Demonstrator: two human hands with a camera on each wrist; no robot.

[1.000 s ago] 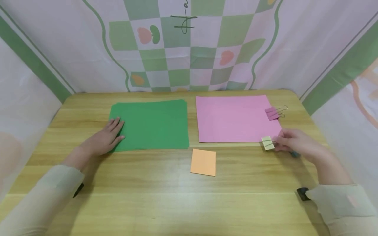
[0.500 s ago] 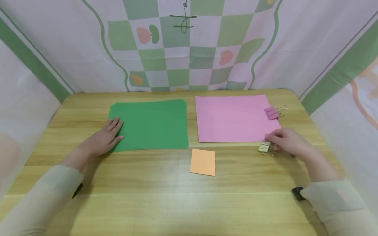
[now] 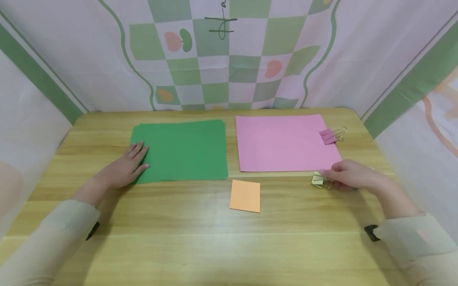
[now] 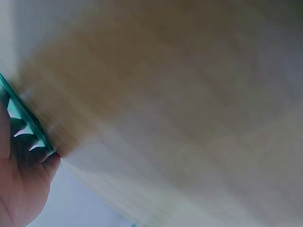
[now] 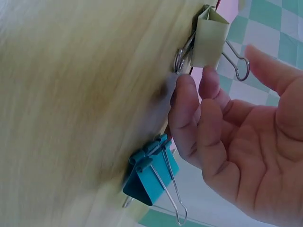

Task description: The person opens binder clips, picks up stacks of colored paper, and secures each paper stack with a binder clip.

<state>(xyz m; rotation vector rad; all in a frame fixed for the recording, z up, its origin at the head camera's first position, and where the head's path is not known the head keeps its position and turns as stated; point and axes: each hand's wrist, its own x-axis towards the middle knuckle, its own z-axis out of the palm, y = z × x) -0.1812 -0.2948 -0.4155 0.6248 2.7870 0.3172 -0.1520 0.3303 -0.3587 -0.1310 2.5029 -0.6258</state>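
Note:
My left hand lies with its fingers spread on the left edge of a stack of green paper; the left wrist view catches this hand at the stack's edge. A pale yellow binder clip sits on the table just below the front edge of the pink paper. My right hand is right beside that clip. In the right wrist view its fingers are loosely bent near the yellow clip, and none is seen pinching it. A teal binder clip is below the fingers, mostly hidden in the head view.
A pink binder clip lies at the right edge of the pink paper. An orange sticky-note pad is in front, between the two stacks. A patterned curtain hangs behind the wooden table.
The yellow clip, held between the right fingers a second ago, has moved slightly left and down onto the table, and the fingers have loosened from it. My left hand has stayed in place.

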